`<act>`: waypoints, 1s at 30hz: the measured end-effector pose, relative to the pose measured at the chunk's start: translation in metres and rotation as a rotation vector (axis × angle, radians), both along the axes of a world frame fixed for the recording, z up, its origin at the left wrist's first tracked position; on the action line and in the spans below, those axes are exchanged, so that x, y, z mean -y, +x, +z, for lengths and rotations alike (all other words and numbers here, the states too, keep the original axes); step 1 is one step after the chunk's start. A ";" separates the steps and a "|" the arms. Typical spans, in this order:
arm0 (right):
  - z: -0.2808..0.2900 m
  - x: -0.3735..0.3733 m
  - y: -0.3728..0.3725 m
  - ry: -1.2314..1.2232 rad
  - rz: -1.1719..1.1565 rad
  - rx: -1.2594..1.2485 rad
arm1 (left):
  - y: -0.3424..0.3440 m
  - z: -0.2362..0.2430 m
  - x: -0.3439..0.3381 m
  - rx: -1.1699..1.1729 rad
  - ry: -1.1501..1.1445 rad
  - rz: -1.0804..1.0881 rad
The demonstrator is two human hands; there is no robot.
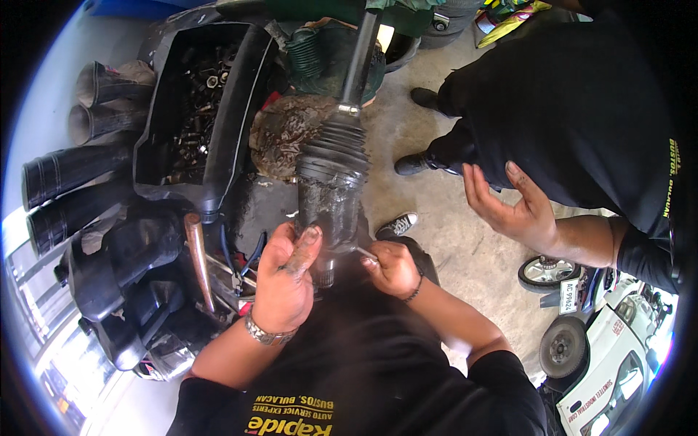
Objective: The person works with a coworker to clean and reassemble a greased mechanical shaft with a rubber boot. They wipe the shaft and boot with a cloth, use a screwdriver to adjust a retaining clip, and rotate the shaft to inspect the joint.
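Observation:
A greasy black drive axle (pixel 331 196) runs away from me, with its ribbed rubber boot (pixel 333 152) below the long shaft (pixel 360 65). Its splined stub end (pixel 323 275) points toward my body. My left hand (pixel 286 272), smudged with grease, is closed against the left side of the joint housing, thumb on top. On the other side, my right hand (pixel 395 270) pinches a thin metal rod-like tool (pixel 366 253), its tip touching the housing's lower edge. The tool's handle is hidden in the fist.
Left of the axle stands a black bin (pixel 240 109) of loose metal hardware. A wooden-handled hammer (pixel 196 251) and blue-handled pliers (pixel 243 261) lie nearer. At right, a co-worker's open hand (pixel 520 207) reaches in. A wheel (pixel 563 345) and white vehicle (pixel 603 378) stand beyond.

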State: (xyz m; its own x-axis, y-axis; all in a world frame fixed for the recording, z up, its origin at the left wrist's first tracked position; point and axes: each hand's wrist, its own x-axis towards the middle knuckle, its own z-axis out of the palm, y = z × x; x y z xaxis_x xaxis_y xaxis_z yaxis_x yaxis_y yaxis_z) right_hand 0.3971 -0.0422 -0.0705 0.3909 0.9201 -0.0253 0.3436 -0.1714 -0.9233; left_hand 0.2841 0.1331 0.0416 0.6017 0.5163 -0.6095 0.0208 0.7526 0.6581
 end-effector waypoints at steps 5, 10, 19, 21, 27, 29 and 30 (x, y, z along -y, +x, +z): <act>0.022 0.008 -0.010 -0.050 -0.005 -0.149 | -0.001 -0.004 0.001 0.011 -0.005 0.002; 0.014 -0.003 -0.021 -0.003 -0.111 -0.110 | -0.001 -0.007 0.002 0.000 0.013 0.012; 0.031 -0.001 -0.035 -0.068 -0.142 -0.300 | 0.004 0.001 -0.002 -0.034 -0.023 -0.033; 0.032 -0.002 -0.034 -0.042 -0.163 -0.210 | 0.006 0.004 -0.002 -0.029 -0.031 -0.051; 0.038 -0.002 -0.027 -0.053 -0.108 -0.319 | 0.010 0.011 -0.002 -0.022 -0.037 -0.031; 0.048 0.004 -0.024 -0.048 -0.092 -0.349 | 0.010 0.013 -0.002 -0.024 -0.041 -0.035; 0.053 0.006 -0.022 -0.087 -0.077 -0.372 | 0.011 0.014 -0.002 -0.022 -0.037 -0.039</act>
State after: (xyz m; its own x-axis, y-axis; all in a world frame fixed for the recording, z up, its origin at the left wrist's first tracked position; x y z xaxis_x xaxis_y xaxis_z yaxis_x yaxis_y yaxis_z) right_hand 0.3748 -0.0482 -0.0179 0.4081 0.8765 -0.2554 -0.0294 -0.2671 -0.9632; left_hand 0.2947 0.1353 0.0554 0.6071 0.4697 -0.6410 0.0647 0.7747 0.6290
